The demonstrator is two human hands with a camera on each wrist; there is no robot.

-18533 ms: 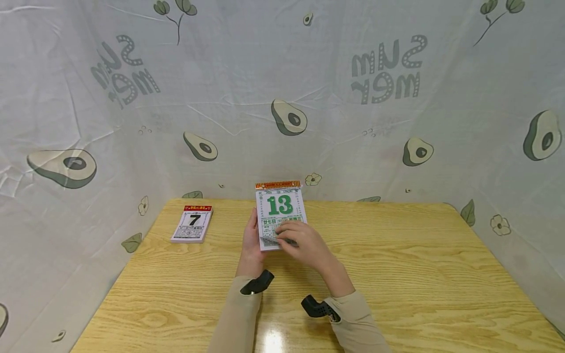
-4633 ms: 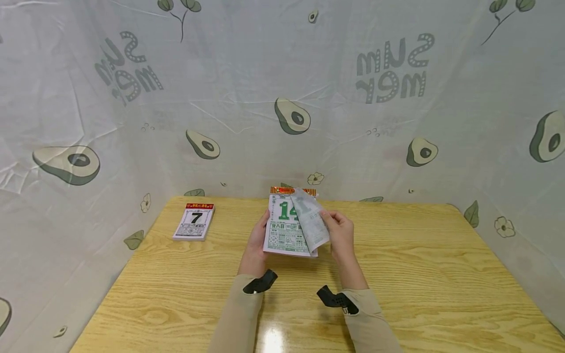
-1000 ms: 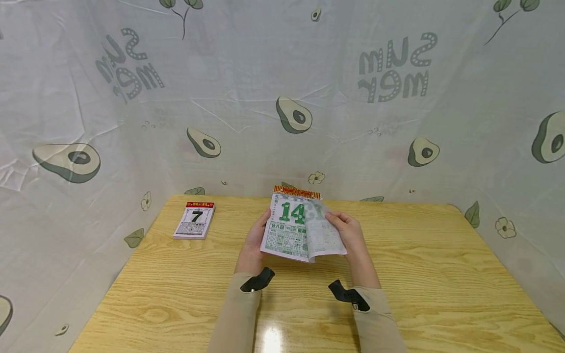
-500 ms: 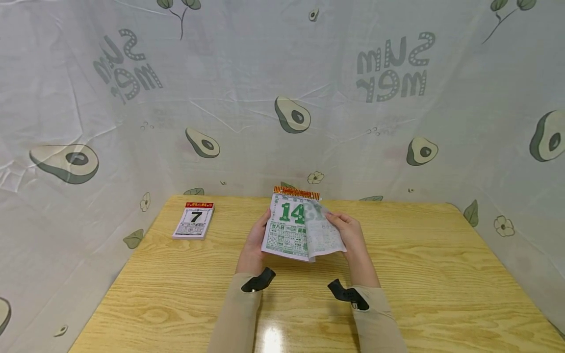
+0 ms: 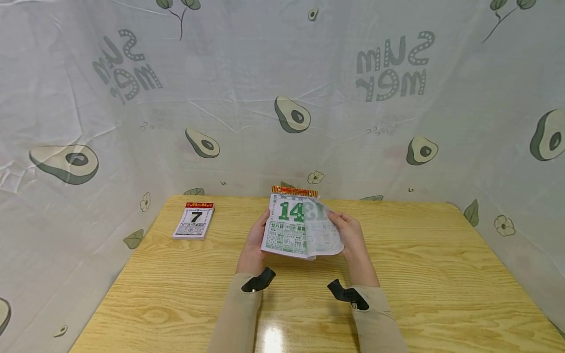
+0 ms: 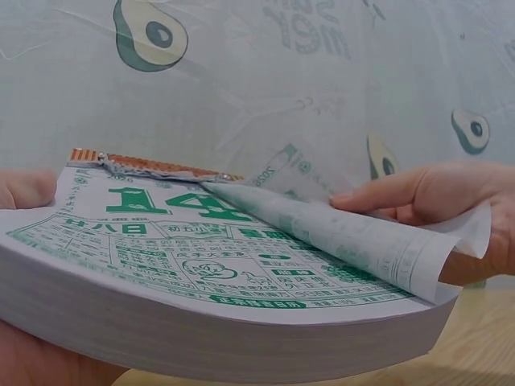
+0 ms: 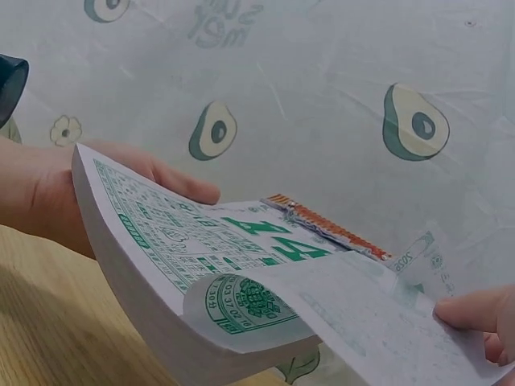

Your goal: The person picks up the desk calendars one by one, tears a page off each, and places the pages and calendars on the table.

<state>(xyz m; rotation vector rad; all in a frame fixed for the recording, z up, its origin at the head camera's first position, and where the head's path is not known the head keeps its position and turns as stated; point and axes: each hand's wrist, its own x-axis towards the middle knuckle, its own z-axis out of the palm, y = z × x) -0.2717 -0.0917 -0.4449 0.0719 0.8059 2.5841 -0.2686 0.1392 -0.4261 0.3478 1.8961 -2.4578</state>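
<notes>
A thick tear-off calendar pad [image 5: 287,230] with a green 14 on its top sheet is lifted off the table near the far middle. My left hand [image 5: 254,239] grips its left edge, thumb on top [image 6: 24,186] [image 7: 56,189]. My right hand [image 5: 350,235] pinches the loose thin page [image 5: 322,230], turned over to the right and still attached at the orange binding strip [image 5: 294,191]. The page [image 6: 354,241] curls over the pad's right edge [image 7: 338,314].
A smaller calendar pad [image 5: 194,221] showing a black 7 lies flat at the table's far left. The wooden table [image 5: 432,274] is walled on three sides by a white avocado-print cloth [image 5: 282,98].
Long ago the pad showed 13; that page has been turned to the right, showing 14. In the last second the right hand shifted the page slightly; the pad barely moved.
</notes>
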